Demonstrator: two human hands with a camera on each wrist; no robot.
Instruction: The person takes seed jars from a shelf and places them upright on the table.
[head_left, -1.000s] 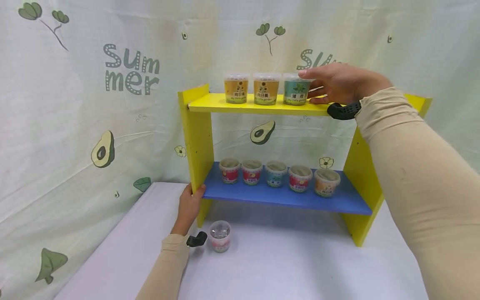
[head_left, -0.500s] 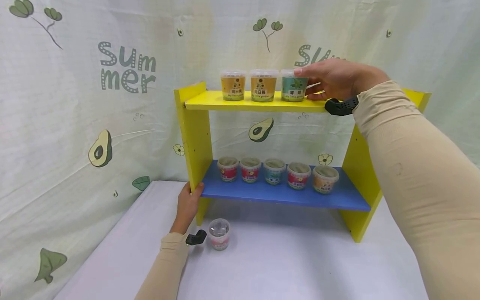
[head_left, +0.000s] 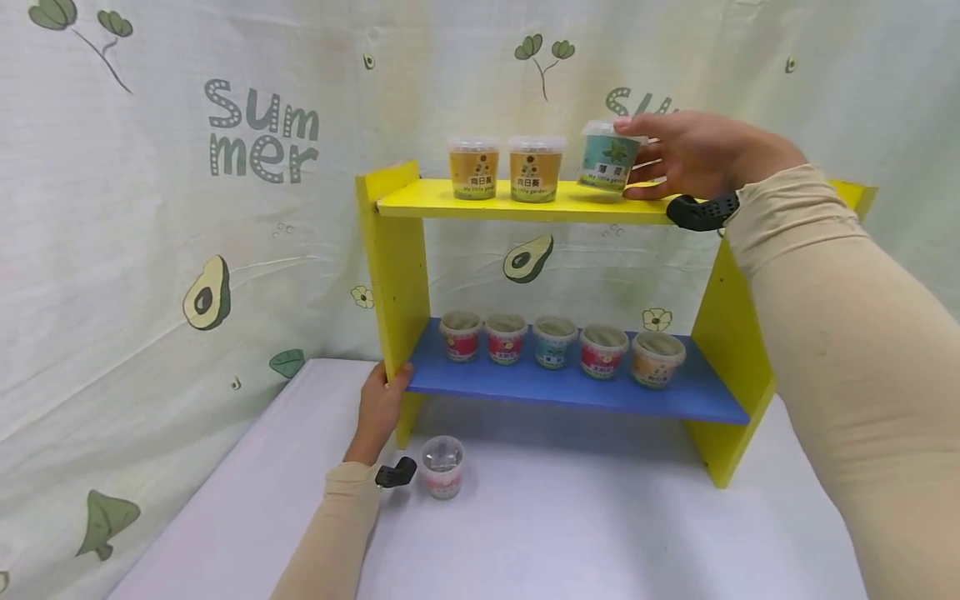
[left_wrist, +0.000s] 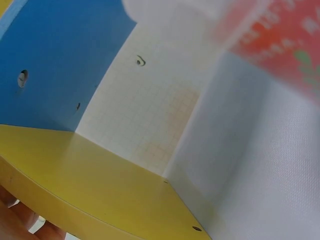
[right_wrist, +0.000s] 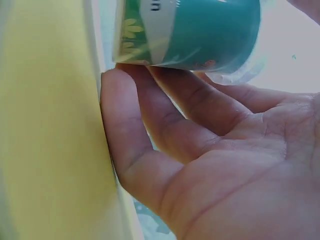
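Note:
In the head view my right hand holds a teal-labelled lidded plastic cup between thumb and fingers. The cup tilts, its base just above the yellow top shelf. From the right wrist camera, the curled fingers lie under the teal cup, close to a yellow board. My left hand grips the yellow side panel of the rack at its lower left edge; its fingertips show behind the panel in the left wrist view. Two orange-labelled cups stand left of the teal one.
Several cups with red, teal and orange labels stand in a row on the blue lower shelf. A clear cup with a pink label stands on the white table, beside my left wrist. A patterned curtain hangs behind.
The teal cup, upright beside the orange cups before, has shifted right with my right hand and now tilts, slightly raised. My left hand keeps its grip on the panel.

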